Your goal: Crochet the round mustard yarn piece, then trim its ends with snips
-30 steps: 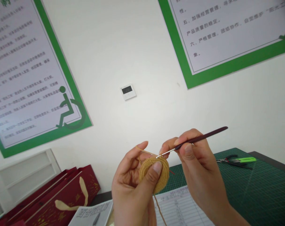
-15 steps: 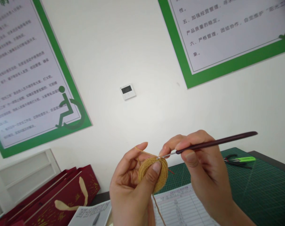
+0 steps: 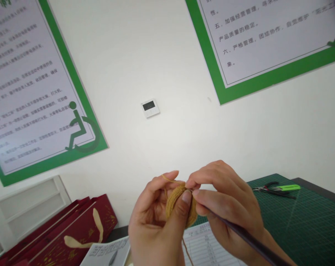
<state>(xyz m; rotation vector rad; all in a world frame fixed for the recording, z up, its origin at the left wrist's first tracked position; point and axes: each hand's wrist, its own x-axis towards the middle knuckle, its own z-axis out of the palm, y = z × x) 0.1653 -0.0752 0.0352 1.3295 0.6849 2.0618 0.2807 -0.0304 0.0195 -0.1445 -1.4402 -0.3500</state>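
Note:
My left hand [image 3: 159,218] pinches a round mustard-yellow crochet piece [image 3: 175,199], thumb on its near face. A strand of yarn [image 3: 171,180] runs over the left index finger to the top of the piece, and a tail hangs down below it. In my right hand [image 3: 228,207] is a crochet hook with a dark handle [image 3: 246,236], which slants down to the lower right. The hook's tip is at the upper right edge of the piece, mostly hidden by the right fingertips. Both hands touch there.
On the green cutting mat [image 3: 308,221] lie pliers [image 3: 272,188] with black and bright green handles. A printed sheet [image 3: 209,245] lies under the hands. Dark red gift bags [image 3: 87,221] and a booklet with a pen [image 3: 113,256] are at lower left.
The crochet hook's handle has swung from pointing up and right to pointing down and right. My right hand has turned and moved left, its fingertips now at the crochet piece's edge.

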